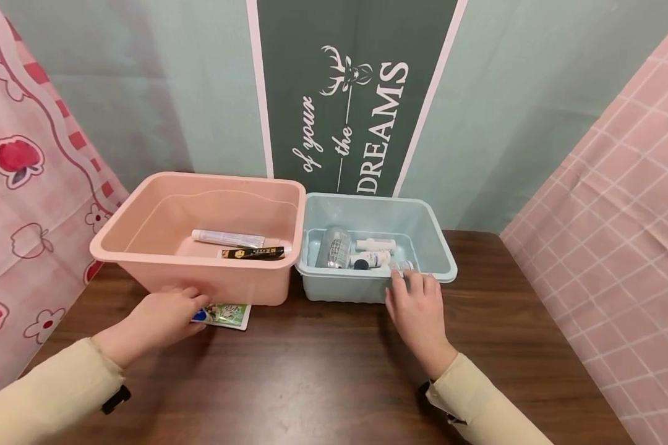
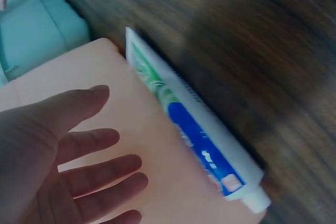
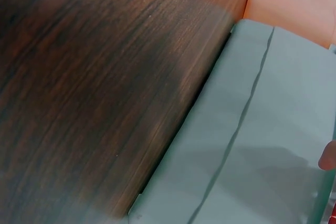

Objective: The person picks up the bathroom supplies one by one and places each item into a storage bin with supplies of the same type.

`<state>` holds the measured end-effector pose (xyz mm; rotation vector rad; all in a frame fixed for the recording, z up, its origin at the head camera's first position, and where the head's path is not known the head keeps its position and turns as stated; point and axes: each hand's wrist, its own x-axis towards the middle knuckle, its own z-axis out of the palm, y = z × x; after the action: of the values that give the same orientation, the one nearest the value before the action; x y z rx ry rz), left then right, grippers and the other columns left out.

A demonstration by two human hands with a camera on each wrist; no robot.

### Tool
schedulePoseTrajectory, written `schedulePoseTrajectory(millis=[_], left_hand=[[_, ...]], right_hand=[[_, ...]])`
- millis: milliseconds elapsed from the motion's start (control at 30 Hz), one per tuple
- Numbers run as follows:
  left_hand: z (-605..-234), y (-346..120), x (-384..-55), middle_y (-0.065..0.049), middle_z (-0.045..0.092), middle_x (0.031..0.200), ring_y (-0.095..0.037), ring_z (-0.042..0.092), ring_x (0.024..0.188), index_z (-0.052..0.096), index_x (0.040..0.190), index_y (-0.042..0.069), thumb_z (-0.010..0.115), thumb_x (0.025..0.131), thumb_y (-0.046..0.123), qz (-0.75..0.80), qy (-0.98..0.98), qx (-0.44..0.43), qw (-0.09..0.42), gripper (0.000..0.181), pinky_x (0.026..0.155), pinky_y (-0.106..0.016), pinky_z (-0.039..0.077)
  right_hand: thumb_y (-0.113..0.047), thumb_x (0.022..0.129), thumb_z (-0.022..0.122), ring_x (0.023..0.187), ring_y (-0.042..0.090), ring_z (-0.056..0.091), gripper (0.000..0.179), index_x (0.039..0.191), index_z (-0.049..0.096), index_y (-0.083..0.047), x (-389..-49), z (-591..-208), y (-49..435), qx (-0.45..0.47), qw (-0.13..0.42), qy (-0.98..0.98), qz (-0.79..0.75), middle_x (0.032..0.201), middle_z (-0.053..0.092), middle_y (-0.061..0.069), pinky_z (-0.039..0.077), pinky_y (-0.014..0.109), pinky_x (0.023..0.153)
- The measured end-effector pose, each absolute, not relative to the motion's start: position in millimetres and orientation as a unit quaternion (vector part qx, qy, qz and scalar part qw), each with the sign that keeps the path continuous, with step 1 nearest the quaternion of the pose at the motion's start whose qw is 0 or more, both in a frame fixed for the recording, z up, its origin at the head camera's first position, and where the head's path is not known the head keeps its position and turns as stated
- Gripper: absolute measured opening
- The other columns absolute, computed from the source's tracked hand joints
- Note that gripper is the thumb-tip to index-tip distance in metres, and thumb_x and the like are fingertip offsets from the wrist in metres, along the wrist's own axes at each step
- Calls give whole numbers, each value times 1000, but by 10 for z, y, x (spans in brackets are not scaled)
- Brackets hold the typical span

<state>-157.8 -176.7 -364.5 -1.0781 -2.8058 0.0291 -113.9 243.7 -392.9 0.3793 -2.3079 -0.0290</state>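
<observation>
My left hand (image 1: pixel 164 315) hovers by the front of the pink bin (image 1: pixel 211 281), its thumb and fingers spread apart in the left wrist view. Close to those fingers, a toothpaste tube (image 2: pixel 184 119) in white, blue and green lies on the table against the bin's wall; in the head view the hand covers its capped end. At the front rim of the light blue bin (image 1: pixel 345 289) is my right hand (image 1: pixel 420 315), fingers extended over the rim close to a small clear item (image 1: pixel 403 266) inside. Only one fingertip (image 3: pixel 328 156) shows in the right wrist view.
Inside the pink bin lie a white tube (image 1: pixel 228 238) and a black box (image 1: pixel 253 253). The blue bin holds a clear bottle (image 1: pixel 335 248) and several small white bottles (image 1: pixel 375 245). Both bins stand side by side on the brown wooden table (image 1: pixel 323 377), before a hanging cloth (image 1: pixel 211 93).
</observation>
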Motion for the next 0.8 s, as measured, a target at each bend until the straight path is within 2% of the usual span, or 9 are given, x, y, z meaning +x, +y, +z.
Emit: schedulePoseTrajectory(millis=[300, 567, 800], left_hand=[[-3833, -1882, -1621, -10, 58, 83, -32, 54, 75, 64, 90, 8, 87, 58, 27, 4, -932, -352, 91, 44, 58, -47, 51], [-3975, -1886, -1621, -8, 54, 83, -27, 57, 67, 62, 89, 7, 85, 60, 21, 6, -939, -338, 61, 40, 51, -44, 48], [-4089, -1865, -1637, -14, 52, 87, -33, 55, 71, 60, 86, 4, 87, 56, 17, 9, -932, -348, 104, 43, 49, -46, 47]], right_hand=[[-16, 82, 61, 78, 41, 46, 35, 111, 60, 4, -1174, -3960, 2443, 155, 409, -899, 3, 98, 53, 25, 41, 52, 72], [-17, 84, 58, 80, 41, 46, 34, 110, 59, 4, -1161, -3953, 2439, 153, 396, -905, -3, 99, 53, 25, 41, 53, 75], [-18, 85, 55, 80, 41, 45, 33, 111, 59, 4, -1161, -3939, 2442, 149, 396, -906, -5, 100, 53, 24, 41, 53, 76]])
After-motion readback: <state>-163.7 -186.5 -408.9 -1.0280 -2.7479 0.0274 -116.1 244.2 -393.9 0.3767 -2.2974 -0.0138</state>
